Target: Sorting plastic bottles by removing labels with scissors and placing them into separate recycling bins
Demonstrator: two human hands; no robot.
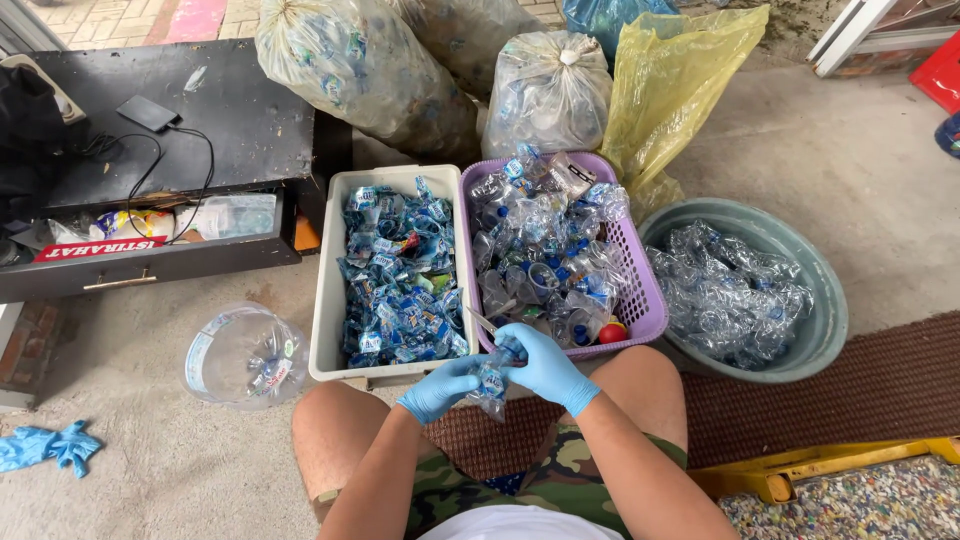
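Low in the middle of the frame, both hands in blue gloves meet over the person's knees. The left hand point(440, 388) is curled around the lower part of a crushed clear plastic bottle point(491, 383), and the right hand point(543, 367) closes over its top from the right, the fingers of both pressed against the bottle. A thin blade or tool point(481, 321) pokes up and to the left from the right hand; I cannot tell exactly what it is.

Just above the hands, two containers sit side by side on the concrete floor. The white rectangular tub point(328, 290) at centre is full of torn blue and white bottle labels. Touching its right side, the purple slotted basket point(648, 290) is heaped with squashed clear bottles, and a small red cap point(612, 333) shows near its lower right corner. Further right, a round grey-green basin point(825, 300) holds more flattened clear plastic.

At lower left stands a clear round container point(243, 355) with a few scraps inside, and a loose blue glove point(45, 446) lies at the far left edge. Along the top, bulging clear sacks point(350, 60) of bottles and a yellow bag point(670, 85) lean behind the containers.
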